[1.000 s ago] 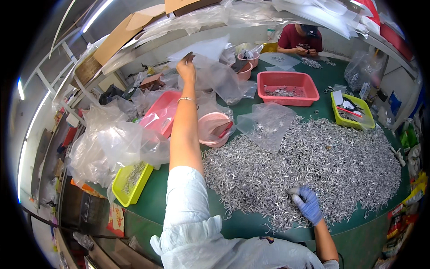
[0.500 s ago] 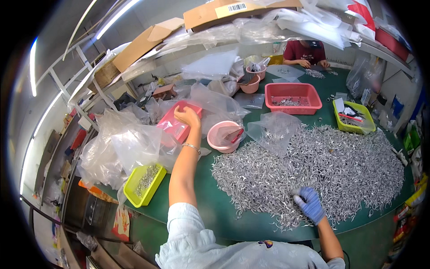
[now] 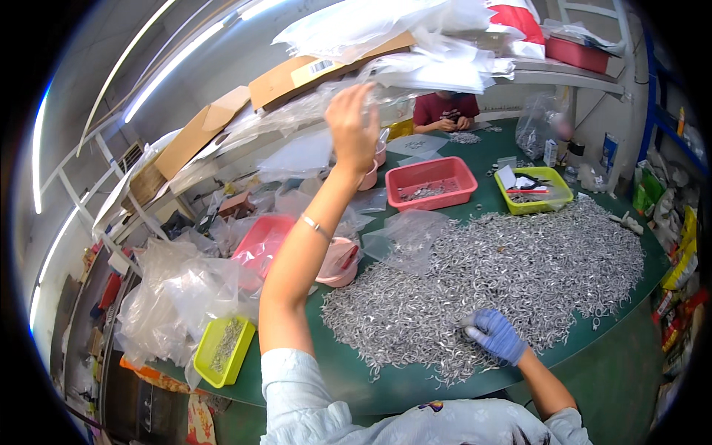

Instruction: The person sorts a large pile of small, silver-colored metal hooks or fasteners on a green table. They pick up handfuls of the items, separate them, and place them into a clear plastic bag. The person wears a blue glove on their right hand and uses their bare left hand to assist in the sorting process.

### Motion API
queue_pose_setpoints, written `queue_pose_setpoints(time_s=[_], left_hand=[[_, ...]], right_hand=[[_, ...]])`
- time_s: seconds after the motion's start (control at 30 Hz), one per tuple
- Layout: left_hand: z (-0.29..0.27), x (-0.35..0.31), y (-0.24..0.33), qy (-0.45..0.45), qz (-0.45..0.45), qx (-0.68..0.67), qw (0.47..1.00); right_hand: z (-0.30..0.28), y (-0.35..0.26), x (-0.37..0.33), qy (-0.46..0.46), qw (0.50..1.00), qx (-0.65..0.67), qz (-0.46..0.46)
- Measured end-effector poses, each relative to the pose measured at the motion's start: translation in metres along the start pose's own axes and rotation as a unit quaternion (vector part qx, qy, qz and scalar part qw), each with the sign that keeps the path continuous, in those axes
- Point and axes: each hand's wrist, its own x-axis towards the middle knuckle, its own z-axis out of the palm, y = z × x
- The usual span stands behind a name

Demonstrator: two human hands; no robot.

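Observation:
My bare left hand is raised at the front of the overhead shelf, beside the clear plastic bags. Its fingers point up, slightly apart and a little smeared, and nothing shows in them. A bracelet circles that wrist. My right hand, in a blue glove, rests on the near side of a wide pile of small curved metal pieces. Its fingers are curled together toward the left with the tips down at the pieces. What they grip, if anything, is hidden.
A red tray and a yellow-green tray stand behind the pile. Left of it are a pink tub, a pink tray, plastic bags and another yellow-green tray. Across the table sits a person handling metal pieces.
My left hand has risen from above the pink tray to the shelf, its curled fingers now straighter. My right hand stays on the pile. The view has shifted up and right.

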Motion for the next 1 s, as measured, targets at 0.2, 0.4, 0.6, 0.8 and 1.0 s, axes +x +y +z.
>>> queue_pose_setpoints(time_s=[0.2,0.4,0.6,0.8,1.0], left_hand=[[0.087,0.064,0.030,-0.122,0.163,0.255,0.945],[0.118,0.089,0.014,-0.082,0.173,0.261,0.946],[0.124,0.107,0.013,-0.065,0.172,0.270,0.945],[0.122,0.108,0.009,-0.030,0.176,0.209,0.962],[0.122,0.110,0.010,-0.030,0.131,0.198,0.971]], right_hand=[[-0.038,-0.008,0.006,0.053,0.998,-0.020,0.007],[-0.133,-0.017,0.111,0.259,0.934,-0.184,-0.162],[-0.216,-0.024,0.306,0.320,0.811,-0.446,-0.200],[-0.221,0.003,0.367,0.260,0.779,-0.564,-0.092],[-0.232,0.000,0.365,0.288,0.802,-0.497,-0.166]])
